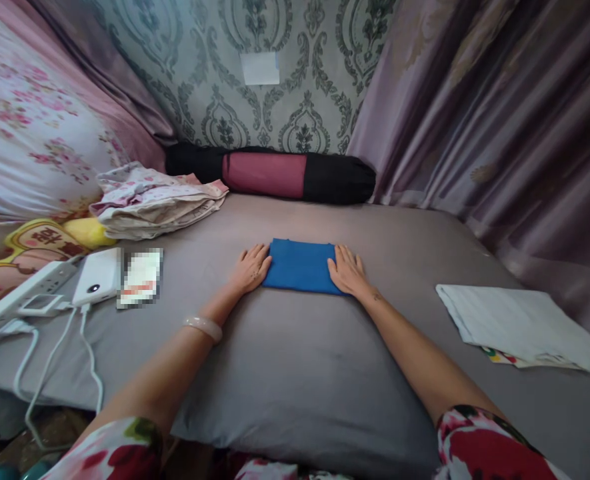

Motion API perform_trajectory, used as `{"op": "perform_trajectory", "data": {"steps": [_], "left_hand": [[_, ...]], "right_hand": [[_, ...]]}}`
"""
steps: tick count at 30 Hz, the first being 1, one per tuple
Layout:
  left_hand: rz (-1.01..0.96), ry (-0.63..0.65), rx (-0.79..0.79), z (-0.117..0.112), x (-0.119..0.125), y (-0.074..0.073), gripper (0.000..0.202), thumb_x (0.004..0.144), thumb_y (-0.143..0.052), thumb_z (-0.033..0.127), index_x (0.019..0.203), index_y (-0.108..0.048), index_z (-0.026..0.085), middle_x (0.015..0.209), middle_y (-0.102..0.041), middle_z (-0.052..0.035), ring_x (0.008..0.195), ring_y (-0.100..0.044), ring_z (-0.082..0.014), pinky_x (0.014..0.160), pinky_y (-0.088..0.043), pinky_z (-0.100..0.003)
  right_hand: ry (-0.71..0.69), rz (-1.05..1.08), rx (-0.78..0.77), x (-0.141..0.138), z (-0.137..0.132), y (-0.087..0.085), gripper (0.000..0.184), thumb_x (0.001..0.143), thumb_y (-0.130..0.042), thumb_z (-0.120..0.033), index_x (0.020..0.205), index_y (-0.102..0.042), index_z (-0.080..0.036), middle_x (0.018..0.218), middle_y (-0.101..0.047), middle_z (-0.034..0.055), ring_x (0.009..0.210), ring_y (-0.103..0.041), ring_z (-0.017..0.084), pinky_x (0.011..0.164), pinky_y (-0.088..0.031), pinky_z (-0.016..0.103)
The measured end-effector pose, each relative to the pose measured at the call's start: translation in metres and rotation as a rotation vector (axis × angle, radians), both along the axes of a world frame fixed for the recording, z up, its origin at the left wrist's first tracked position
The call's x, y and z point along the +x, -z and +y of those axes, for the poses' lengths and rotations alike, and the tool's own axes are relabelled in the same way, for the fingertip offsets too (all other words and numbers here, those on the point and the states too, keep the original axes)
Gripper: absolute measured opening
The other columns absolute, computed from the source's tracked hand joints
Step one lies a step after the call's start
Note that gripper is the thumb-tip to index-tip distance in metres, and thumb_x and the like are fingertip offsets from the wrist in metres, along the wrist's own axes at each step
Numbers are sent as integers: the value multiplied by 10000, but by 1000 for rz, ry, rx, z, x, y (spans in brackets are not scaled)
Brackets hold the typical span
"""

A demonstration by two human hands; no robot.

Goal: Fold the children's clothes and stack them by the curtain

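A blue folded cloth (302, 267) lies flat as a neat rectangle on the grey bed sheet (295, 353). My left hand (253, 268) rests at its left edge, fingers stretched out and pointing away from me. At the right edge my right hand (347, 270) lies flat, its fingers extended and the thumb over the cloth. Both palms face down, and neither hand grasps the fabric. What kind of cloth or garment it is cannot be made out in its folded form.
Folded light cloths (519, 323) lie to the right. On the left are a crumpled patterned cloth pile (159, 200), a white power bank (97, 277), a power strip (25, 300) with cables and a yellow plush (39, 247). A black and maroon roll (265, 175) lies along the wall.
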State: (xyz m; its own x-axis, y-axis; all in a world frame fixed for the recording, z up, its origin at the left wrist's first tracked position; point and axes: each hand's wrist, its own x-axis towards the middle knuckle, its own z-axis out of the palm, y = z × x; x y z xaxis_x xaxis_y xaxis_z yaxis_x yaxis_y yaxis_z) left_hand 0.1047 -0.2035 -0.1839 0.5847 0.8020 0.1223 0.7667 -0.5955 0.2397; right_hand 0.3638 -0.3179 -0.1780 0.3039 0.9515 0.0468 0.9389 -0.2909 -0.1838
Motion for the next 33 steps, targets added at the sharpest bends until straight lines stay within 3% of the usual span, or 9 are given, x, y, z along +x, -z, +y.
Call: {"op": "perform_trajectory", "data": {"steps": [6, 12, 16, 23, 28, 33], "left_hand": [[-64, -69, 12, -3, 0, -4, 533, 992, -207, 378, 1420, -410, 134, 1495, -417, -115, 1419, -315, -212, 1175, -229, -424], [-109, -102, 51, -3, -2, -1, 516, 988, -222, 367, 1383, -448, 122, 1462, -461, -122, 1398, -351, -216, 1171, -240, -421], [-122, -108, 48, -2, -3, 0, 509, 987, -219, 366, 1373, -456, 133, 1450, -476, -117, 1389, -363, -215, 1163, -260, -418], [-154, -117, 46, 0, -3, 2, 488, 984, -233, 353, 1357, -469, 145, 1436, -493, -104, 1381, -373, -214, 1161, -264, -416], [-126, -126, 55, 0, -3, 3, 470, 983, -248, 328, 1357, -460, 138, 1444, -483, -111, 1382, -370, -207, 1166, -257, -396], [-138, -123, 48, 1, -4, 3, 436, 962, -272, 238, 1344, -458, 143, 1437, -489, -105, 1383, -369, -196, 1162, -266, -383]], "right_hand": [[-2, -57, -23, -2, 5, -9, 627, 974, -189, -389, 1484, -290, -38, 1551, -282, 169, 1439, -221, 275, 1164, -118, 529], [-65, -59, 17, -38, 23, -21, 625, 984, -174, -383, 1470, -317, -17, 1551, -279, 171, 1446, -194, 275, 1169, -105, 502], [-74, -40, -9, -55, 29, -13, 641, 985, -185, -401, 1485, -283, -12, 1567, -239, 163, 1456, -164, 265, 1175, -102, 467], [-46, -52, -17, -52, 32, 3, 638, 983, -202, -398, 1490, -279, -19, 1566, -245, 158, 1453, -178, 259, 1176, -84, 457], [-35, -53, -17, -54, 33, 1, 636, 978, -218, -386, 1483, -291, -7, 1559, -259, 169, 1449, -187, 272, 1171, -100, 477], [-54, -48, 45, -79, 38, -6, 619, 981, -207, -371, 1474, -313, -12, 1558, -255, 175, 1453, -166, 280, 1165, -65, 526]]}}
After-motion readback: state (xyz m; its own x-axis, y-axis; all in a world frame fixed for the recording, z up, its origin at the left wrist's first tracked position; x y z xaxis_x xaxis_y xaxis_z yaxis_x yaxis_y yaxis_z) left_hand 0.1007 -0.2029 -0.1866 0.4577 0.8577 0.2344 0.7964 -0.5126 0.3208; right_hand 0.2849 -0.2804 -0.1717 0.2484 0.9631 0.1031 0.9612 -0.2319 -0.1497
